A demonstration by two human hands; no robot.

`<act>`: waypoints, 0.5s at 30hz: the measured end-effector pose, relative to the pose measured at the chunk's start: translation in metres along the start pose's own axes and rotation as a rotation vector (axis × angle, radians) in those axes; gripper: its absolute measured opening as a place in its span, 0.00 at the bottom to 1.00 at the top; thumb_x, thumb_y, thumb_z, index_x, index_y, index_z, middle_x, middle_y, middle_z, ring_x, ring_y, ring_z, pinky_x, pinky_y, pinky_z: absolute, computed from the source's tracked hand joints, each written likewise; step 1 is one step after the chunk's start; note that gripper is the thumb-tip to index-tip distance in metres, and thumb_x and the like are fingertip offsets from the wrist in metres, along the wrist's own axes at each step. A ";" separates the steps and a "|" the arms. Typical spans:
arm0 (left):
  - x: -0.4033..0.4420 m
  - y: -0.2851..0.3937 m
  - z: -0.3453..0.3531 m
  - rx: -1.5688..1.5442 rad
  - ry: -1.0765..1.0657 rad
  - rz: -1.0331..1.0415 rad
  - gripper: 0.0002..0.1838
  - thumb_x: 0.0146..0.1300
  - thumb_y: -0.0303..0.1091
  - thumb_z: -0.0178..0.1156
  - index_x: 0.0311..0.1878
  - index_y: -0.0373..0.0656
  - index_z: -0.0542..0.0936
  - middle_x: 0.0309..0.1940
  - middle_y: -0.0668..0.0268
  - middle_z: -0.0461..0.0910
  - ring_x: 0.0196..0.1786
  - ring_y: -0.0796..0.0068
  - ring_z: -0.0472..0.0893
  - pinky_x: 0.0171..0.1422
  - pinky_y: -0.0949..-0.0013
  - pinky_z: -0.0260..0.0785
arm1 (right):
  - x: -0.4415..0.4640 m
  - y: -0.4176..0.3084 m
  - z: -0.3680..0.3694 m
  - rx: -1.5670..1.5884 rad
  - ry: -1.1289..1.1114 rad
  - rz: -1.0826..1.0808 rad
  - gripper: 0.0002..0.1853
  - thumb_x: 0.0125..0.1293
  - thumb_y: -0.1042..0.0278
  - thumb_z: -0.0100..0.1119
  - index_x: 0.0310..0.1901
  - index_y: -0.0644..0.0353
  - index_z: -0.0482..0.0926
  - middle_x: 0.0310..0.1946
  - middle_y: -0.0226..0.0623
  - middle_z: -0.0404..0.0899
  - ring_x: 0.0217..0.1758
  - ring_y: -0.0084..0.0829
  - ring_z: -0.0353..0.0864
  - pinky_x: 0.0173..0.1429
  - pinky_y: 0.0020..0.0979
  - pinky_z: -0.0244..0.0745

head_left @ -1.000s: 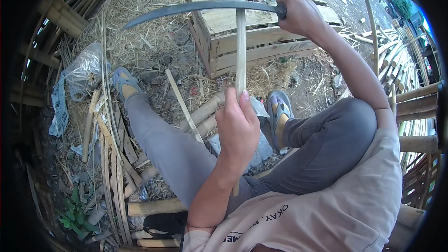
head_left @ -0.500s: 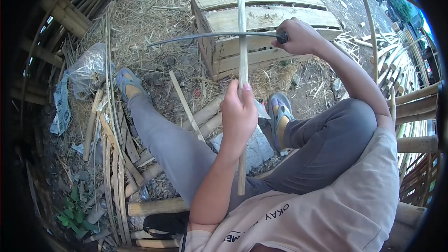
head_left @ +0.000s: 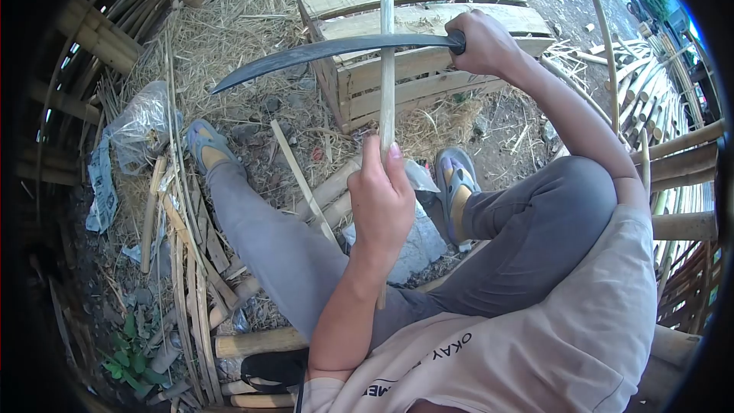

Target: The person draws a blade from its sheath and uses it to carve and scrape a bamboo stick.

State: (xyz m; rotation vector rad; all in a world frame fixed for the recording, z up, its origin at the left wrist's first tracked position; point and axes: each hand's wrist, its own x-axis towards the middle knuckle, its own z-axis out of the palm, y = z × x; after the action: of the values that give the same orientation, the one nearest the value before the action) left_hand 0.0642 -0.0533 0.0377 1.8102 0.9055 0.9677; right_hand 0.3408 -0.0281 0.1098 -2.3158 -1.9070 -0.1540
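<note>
A pale, narrow strip of wood or bamboo (head_left: 388, 92) stands lengthwise in front of me, with my left hand (head_left: 381, 203) closed round its lower part, thumb along it. My right hand (head_left: 483, 44) grips the dark handle of a long curved blade (head_left: 310, 52). The blade points left and crosses the upper part of the strip, well above my left hand. Its broad dark face shows. Behind both lies a slatted wooden crate (head_left: 428, 92). The lower end of the strip shows below my left wrist.
Another pale strip (head_left: 300, 176) leans between my legs, near a grey block (head_left: 417, 248). Plastic bags (head_left: 141, 126) and long bamboo pieces (head_left: 187, 291) lie at the left. Cut bamboo poles (head_left: 650, 95) are piled at the right. Straw (head_left: 229, 38) covers ground beyond my feet.
Since half a second ago, the blade has moved up and left along the strip and turned to show its broad face. My left hand and the strip have shifted slightly left.
</note>
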 end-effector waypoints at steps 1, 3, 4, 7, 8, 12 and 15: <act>-0.003 0.000 0.000 0.005 -0.013 -0.021 0.10 0.76 0.32 0.51 0.40 0.36 0.73 0.14 0.60 0.69 0.16 0.68 0.70 0.23 0.61 0.57 | 0.000 0.006 0.003 -0.020 0.064 0.023 0.08 0.45 0.72 0.64 0.29 0.62 0.85 0.25 0.50 0.84 0.32 0.49 0.85 0.42 0.44 0.81; -0.007 0.002 -0.002 0.012 -0.044 -0.055 0.09 0.76 0.32 0.51 0.40 0.36 0.73 0.14 0.60 0.69 0.16 0.66 0.70 0.23 0.61 0.57 | 0.009 0.037 0.011 -0.051 0.159 0.122 0.09 0.48 0.70 0.64 0.32 0.61 0.86 0.28 0.49 0.86 0.34 0.49 0.86 0.44 0.43 0.81; -0.009 0.001 0.000 0.000 -0.061 -0.016 0.09 0.76 0.32 0.51 0.40 0.36 0.73 0.15 0.60 0.69 0.16 0.67 0.70 0.23 0.62 0.57 | 0.013 0.058 0.012 -0.064 0.197 0.199 0.10 0.50 0.69 0.63 0.35 0.59 0.87 0.31 0.48 0.87 0.36 0.48 0.87 0.46 0.42 0.82; -0.018 0.010 0.010 -0.080 0.017 0.183 0.10 0.77 0.33 0.51 0.41 0.36 0.74 0.16 0.64 0.70 0.17 0.75 0.69 0.22 0.65 0.56 | 0.013 0.096 -0.008 -0.059 0.098 0.397 0.12 0.54 0.65 0.62 0.39 0.59 0.87 0.34 0.46 0.88 0.39 0.47 0.88 0.48 0.42 0.81; -0.014 0.008 0.007 -0.091 -0.028 0.100 0.10 0.77 0.33 0.51 0.42 0.36 0.73 0.16 0.61 0.70 0.18 0.68 0.71 0.23 0.63 0.58 | 0.010 0.107 -0.008 -0.099 0.085 0.415 0.13 0.55 0.63 0.62 0.39 0.59 0.87 0.35 0.46 0.88 0.39 0.46 0.88 0.48 0.42 0.81; 0.004 -0.012 -0.003 -0.404 -0.151 -0.330 0.11 0.80 0.38 0.48 0.47 0.40 0.71 0.18 0.70 0.67 0.18 0.79 0.66 0.21 0.71 0.56 | -0.005 0.110 0.003 0.027 0.101 0.428 0.18 0.57 0.55 0.65 0.42 0.62 0.86 0.36 0.43 0.88 0.39 0.46 0.88 0.51 0.43 0.80; 0.009 0.011 -0.012 -0.782 -0.186 -0.439 0.12 0.82 0.45 0.43 0.50 0.48 0.68 0.19 0.79 0.58 0.18 0.91 0.55 0.19 0.82 0.46 | -0.002 0.092 -0.007 0.284 0.018 0.453 0.24 0.61 0.46 0.68 0.38 0.65 0.84 0.24 0.35 0.80 0.25 0.31 0.79 0.35 0.34 0.74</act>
State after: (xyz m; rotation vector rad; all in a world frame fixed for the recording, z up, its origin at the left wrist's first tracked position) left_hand 0.0593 -0.0448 0.0538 0.9645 0.6366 0.7100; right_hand 0.4304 -0.0482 0.1132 -2.4534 -1.2499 0.1354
